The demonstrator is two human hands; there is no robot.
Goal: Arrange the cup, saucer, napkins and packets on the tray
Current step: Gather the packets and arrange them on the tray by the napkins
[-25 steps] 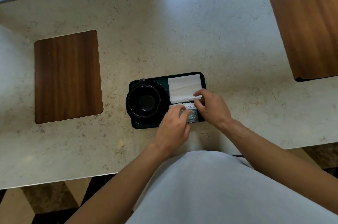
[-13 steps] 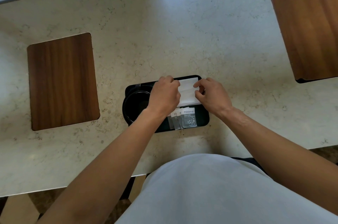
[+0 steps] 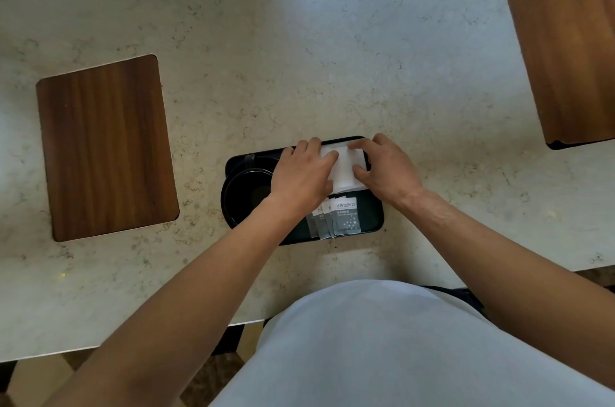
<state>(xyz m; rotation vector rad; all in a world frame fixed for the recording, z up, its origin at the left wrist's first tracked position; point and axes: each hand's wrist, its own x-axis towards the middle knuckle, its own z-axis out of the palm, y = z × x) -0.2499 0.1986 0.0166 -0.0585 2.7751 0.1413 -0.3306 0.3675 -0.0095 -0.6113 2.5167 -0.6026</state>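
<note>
A small black tray (image 3: pixel 372 222) lies on the marble counter just in front of me. A black cup on its black saucer (image 3: pixel 244 197) fills the tray's left half, partly hidden by my left wrist. White folded napkins (image 3: pixel 344 167) lie in the tray's far right part. Several grey sugar packets (image 3: pixel 336 218) are fanned out along the tray's near edge. My left hand (image 3: pixel 303 173) rests flat on the napkins' left side. My right hand (image 3: pixel 386 168) presses on their right side, fingers spread over the paper.
A dark wooden board (image 3: pixel 103 147) lies on the counter to the left. Another wooden board (image 3: pixel 565 50) sits at the far right, cut off by the frame. The counter's near edge runs just below the tray, close to my body.
My left hand moved from the packets at the tray's near edge up onto the napkins. My right hand slid a little further over the napkins. The packets now lie uncovered.
</note>
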